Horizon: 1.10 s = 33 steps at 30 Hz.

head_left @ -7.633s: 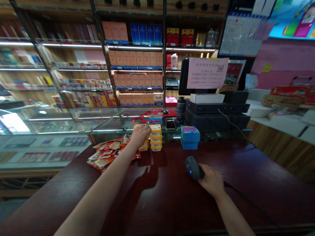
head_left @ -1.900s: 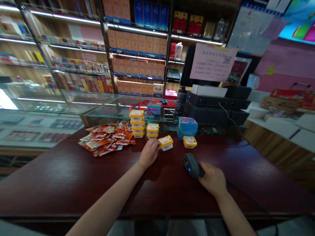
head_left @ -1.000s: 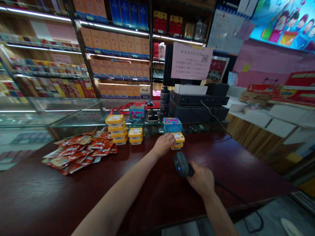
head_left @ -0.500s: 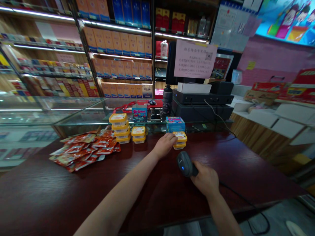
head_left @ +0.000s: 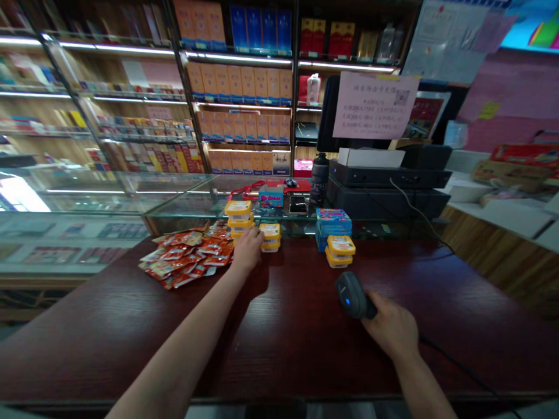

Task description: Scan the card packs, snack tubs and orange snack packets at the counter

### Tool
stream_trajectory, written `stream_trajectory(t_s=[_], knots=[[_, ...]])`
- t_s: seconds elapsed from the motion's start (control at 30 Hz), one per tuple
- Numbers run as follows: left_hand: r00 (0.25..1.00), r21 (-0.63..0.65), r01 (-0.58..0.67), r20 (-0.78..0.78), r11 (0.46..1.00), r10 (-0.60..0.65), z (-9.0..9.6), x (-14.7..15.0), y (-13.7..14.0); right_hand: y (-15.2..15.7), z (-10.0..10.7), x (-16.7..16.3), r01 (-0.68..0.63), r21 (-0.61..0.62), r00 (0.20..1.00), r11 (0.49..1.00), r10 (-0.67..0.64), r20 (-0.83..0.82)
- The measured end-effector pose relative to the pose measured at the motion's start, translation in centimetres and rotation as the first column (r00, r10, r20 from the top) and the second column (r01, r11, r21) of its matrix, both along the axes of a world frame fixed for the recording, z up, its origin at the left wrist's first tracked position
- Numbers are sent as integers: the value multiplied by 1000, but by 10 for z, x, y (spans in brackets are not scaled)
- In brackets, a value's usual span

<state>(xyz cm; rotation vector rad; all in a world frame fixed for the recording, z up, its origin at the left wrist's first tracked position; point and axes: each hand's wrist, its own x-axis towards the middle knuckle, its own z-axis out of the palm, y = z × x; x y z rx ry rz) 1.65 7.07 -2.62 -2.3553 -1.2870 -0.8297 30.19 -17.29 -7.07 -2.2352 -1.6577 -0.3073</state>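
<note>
Evidently, the right hand [head_left: 390, 323] curls its fingers fully round a black plastic scanner [head_left: 350, 295], leaving the left hand [head_left: 247, 251] free at the tall yellow-lidded tub stack [head_left: 239, 211], its half-bent fingers' hold hidden. Two stacked yellow-lidded tubs [head_left: 340, 247] sit before blue cardboard boxes [head_left: 333, 219], seemingly kept separate.

Strip-lit wooden shelves [head_left: 294, 87] behind glass display counter [head_left: 183, 201]; pink wall [head_left: 519, 84] right.

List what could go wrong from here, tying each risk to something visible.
The left hand is at the tall stack of yellow tubs, so a nudge might topple it. The upper tub by the blue boxes sits off-centre and could slip. The scanner in the right hand trails a cord across the counter, which might snag.
</note>
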Motion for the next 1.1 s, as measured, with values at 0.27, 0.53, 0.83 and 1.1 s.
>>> stream_trajectory(t_s=[0.27,0.53,0.83,1.1], knots=[[995,-34,97,-36,995,-98,12,-4,-5,0,1,-1,-3,-3,1000,1000,3,9],[957,-17,164,245,986,-155,-28,-1,-53,3,-5,-2,-72,-23,997,997,73,27],[932,-119,177,339,977,-127,-47,0,-59,9,18,-35,-163,-17,946,986,151,-288],[947,-107,174,290,979,-137,-49,3,-65,22,22,-67,-342,152,697,927,358,-621]])
